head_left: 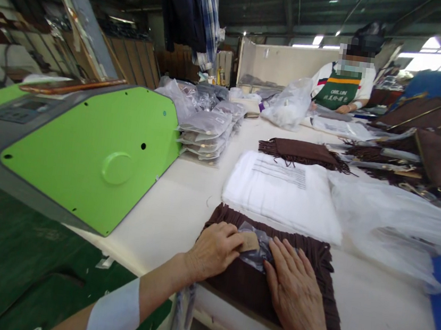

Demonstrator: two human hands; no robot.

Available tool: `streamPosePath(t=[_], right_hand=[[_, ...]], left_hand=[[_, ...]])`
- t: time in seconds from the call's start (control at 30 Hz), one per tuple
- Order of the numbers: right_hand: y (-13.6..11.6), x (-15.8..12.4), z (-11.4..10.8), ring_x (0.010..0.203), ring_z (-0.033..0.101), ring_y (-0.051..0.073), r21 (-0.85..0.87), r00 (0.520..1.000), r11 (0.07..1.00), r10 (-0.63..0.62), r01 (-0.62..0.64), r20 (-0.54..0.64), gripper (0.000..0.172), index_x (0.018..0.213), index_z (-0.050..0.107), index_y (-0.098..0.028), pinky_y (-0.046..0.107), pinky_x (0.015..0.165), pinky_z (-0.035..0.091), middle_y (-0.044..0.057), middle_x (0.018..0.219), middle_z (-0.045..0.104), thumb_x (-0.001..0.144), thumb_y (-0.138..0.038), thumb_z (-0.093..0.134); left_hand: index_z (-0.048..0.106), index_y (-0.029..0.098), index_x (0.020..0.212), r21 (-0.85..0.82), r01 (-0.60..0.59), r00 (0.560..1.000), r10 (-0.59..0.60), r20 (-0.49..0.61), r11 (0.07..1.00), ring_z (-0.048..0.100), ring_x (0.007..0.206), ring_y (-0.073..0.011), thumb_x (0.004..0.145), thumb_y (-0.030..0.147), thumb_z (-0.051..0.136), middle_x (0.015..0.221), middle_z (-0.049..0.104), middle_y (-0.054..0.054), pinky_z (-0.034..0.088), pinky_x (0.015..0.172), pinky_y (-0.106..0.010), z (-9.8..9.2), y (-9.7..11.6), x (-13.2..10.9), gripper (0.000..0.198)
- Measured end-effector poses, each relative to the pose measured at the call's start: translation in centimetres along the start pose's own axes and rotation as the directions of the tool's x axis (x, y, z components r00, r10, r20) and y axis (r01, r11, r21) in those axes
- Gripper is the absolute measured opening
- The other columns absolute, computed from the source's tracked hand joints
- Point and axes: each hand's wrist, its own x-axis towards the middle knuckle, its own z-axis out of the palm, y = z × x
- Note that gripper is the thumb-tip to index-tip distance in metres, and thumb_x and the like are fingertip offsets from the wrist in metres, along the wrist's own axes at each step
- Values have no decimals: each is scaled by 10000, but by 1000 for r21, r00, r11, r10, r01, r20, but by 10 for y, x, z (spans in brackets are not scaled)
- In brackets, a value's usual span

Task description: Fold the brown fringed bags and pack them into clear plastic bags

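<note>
right hand [297, 287] lies flat and uncurled on brown fringed cloth [244, 281], left hand [216, 247] pinching a tan tag [250, 242].

Holds left forearm [167, 274] extended, with left hand [216, 248] turned knuckles up and fingers curled; rests right hand [296, 285] flat, palm down, with thumb spread from nearly straight fingers.

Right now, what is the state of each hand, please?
Left hand: fingers curled at the tan tag; whether it grips it cannot be told.
Right hand: open, palm down over the brown fringed cloth.
</note>
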Motion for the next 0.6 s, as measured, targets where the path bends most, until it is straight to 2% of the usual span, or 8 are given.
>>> streamPosePath(t=[0.13, 0.27, 0.37, 0.53, 0.6], right_hand=[[2, -1, -1, 1196, 480, 237, -2, 998, 1000, -19, 19, 56, 396, 1290, 472, -196, 424, 1006, 333, 78, 1261, 569, 908, -266, 397], [4, -1, -1, 1201, 474, 275, -24, 996, 998, -48, 50, 80, 380, 1263, 512, -248, 456, 981, 356, 108, 1263, 561, 898, -306, 420], [2, 0, 0, 1204, 467, 288, -42, 994, 997, -59, 63, 92, 372, 1242, 535, -268, 464, 973, 360, 120, 1268, 554, 885, -327, 444], [0, 3, -1, 1175, 484, 306, -78, 991, 993, -78, 87, 111, 365, 1215, 562, -271, 472, 942, 385, 130, 1253, 561, 864, -319, 476], [0, 3, 0, 1166, 490, 307, -82, 991, 992, -86, 95, 105, 372, 1220, 560, -265, 472, 933, 394, 134, 1243, 566, 862, -319, 475]], left_hand=[[587, 219, 939, 96, -41, 995, 33, 90, 995, 513, 910, -197, 819, 258, 582, 1039, 576, -37, 438, 793, -336, 4, -1, 0, 126], [571, 211, 999, 158, -89, 984, 63, 166, 983, 518, 917, -221, 860, 316, 512, 1077, 550, -68, 441, 762, -368, -3, 3, -2, 185], [560, 195, 1034, 181, -104, 981, 71, 180, 978, 519, 942, -240, 871, 336, 481, 1092, 542, -90, 446, 778, -400, -6, 6, -4, 230], [578, 206, 1037, 81, -86, 980, 69, 187, 993, 536, 959, -231, 854, 303, 516, 1114, 548, -81, 462, 820, -401, -9, 4, -4, 216], [584, 205, 1061, -15, -66, 988, 67, 139, 998, 531, 1012, -215, 855, 242, 508, 1126, 554, -81, 451, 881, -377, -12, -1, -6, 222]])
